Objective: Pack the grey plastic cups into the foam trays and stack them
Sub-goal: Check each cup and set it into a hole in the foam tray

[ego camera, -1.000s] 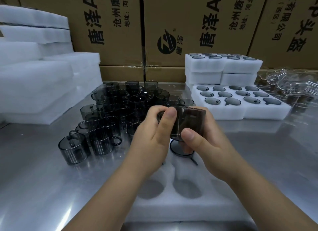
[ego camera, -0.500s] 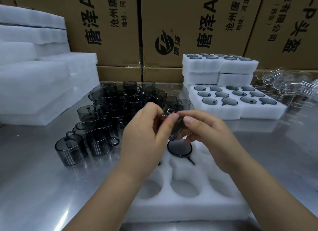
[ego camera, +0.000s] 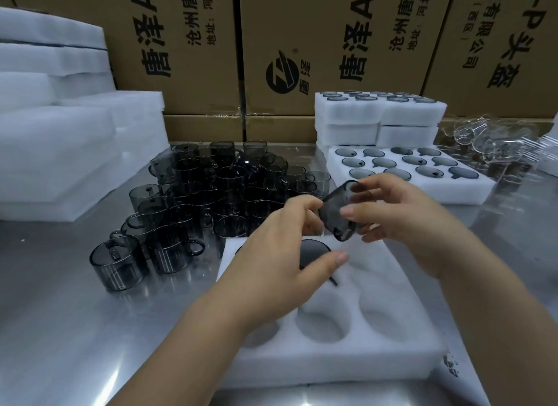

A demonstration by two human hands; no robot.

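A smoky grey plastic cup (ego camera: 337, 215) hangs tilted above a white foam tray (ego camera: 377, 360) in front of me. My right hand (ego camera: 404, 215) grips it with thumb in front and fingers behind. My left hand (ego camera: 280, 254) touches the cup's left side with curled fingers. One cup (ego camera: 314, 251) sits in a tray hole just below the hands, partly hidden. Several tray holes nearer me are bare. A pile of loose grey cups (ego camera: 217, 191) stands to the left on the steel table.
Filled foam trays (ego camera: 404, 176) lie at the right, with a stack of filled foam trays (ego camera: 377, 115) behind them. Blank foam sheets (ego camera: 60, 139) are piled at the left. Clear plastic cups (ego camera: 495, 145) lie far right. Cardboard boxes (ego camera: 302, 43) wall the back.
The cup has moved to the right and tilted over in my right hand. My left hand has loosened and dropped slightly toward the tray.
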